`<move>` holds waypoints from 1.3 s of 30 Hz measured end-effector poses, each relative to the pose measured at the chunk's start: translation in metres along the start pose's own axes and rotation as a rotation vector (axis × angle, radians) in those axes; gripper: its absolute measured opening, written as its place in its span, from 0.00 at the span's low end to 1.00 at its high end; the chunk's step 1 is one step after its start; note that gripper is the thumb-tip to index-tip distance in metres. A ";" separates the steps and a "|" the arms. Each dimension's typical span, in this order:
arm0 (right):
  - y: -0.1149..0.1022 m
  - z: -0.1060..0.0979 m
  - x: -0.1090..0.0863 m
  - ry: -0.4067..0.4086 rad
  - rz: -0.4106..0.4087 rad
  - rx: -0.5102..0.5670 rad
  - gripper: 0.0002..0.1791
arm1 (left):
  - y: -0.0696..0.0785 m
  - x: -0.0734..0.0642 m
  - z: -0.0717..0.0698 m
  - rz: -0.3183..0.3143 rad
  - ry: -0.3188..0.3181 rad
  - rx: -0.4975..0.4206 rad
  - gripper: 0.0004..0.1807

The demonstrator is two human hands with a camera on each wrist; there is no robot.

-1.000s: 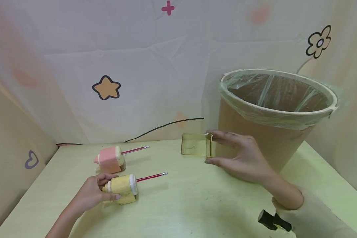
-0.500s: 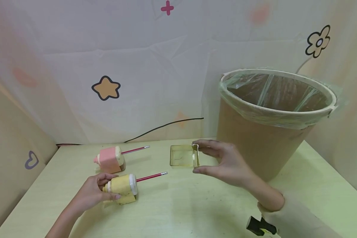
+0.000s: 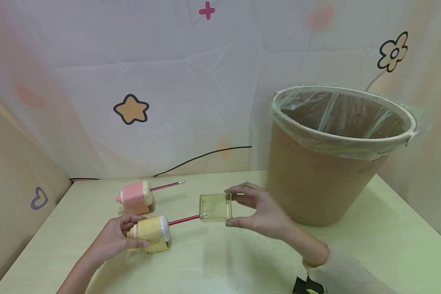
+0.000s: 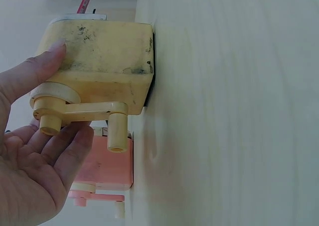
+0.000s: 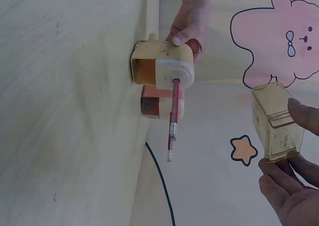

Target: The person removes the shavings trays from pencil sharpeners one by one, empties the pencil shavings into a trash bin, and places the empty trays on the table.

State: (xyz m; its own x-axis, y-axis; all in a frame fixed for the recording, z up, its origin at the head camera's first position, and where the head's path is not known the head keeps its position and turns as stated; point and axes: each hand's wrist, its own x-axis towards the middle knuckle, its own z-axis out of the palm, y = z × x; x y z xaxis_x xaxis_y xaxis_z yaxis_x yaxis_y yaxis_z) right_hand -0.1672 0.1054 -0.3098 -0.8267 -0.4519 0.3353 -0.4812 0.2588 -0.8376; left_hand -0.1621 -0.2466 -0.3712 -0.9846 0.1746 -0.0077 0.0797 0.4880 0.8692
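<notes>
My left hand [image 3: 114,241] holds a yellow crank pencil sharpener [image 3: 148,229] on the table, thumb on one side and fingers on the other. Its crank handle [image 4: 117,131] shows in the left wrist view. From its white front a red pencil [image 3: 181,220] sticks out to the right. My right hand [image 3: 266,212] pinches a clear yellowish shavings drawer [image 5: 276,121] by one end, between thumb and fingertips. In the head view the drawer overlaps the pencil's eraser end. The right wrist view shows an orange-brown area [image 5: 146,71] low on the sharpener's front.
Just behind stands a pink crank sharpener [image 3: 134,198] with another red pencil [image 3: 167,186] in it. A large brown bin [image 3: 316,183] lined with a clear bag fills the back right. A patterned cloth [image 3: 191,102] hangs behind the table [image 3: 191,269].
My right hand has brought the drawer left and nearer to me, away from the bin and up to the yellow sharpener's pencil. The left hand and both sharpeners have stayed put.
</notes>
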 end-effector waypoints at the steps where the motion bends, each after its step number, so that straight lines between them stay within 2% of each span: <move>1: 0.002 0.002 0.000 -0.005 0.005 0.004 0.29 | 0.000 0.000 0.000 -0.001 -0.001 -0.003 0.34; 15: 0.021 0.024 0.000 -0.107 0.030 0.143 0.28 | -0.004 0.001 0.000 -0.007 -0.009 -0.030 0.35; 28: 0.038 0.043 0.000 -0.146 0.040 0.130 0.29 | -0.003 0.000 0.000 -0.011 -0.006 -0.037 0.35; 39: 0.051 0.060 0.004 -0.178 0.103 0.093 0.27 | -0.002 0.000 0.001 -0.007 0.000 -0.024 0.35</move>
State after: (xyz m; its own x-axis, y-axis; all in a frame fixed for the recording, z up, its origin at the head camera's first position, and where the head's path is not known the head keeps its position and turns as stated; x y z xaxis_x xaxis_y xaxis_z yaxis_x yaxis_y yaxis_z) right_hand -0.1772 0.0660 -0.3767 -0.8016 -0.5728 0.1711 -0.3607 0.2353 -0.9025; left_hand -0.1625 -0.2464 -0.3733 -0.9852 0.1711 -0.0134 0.0694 0.4686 0.8807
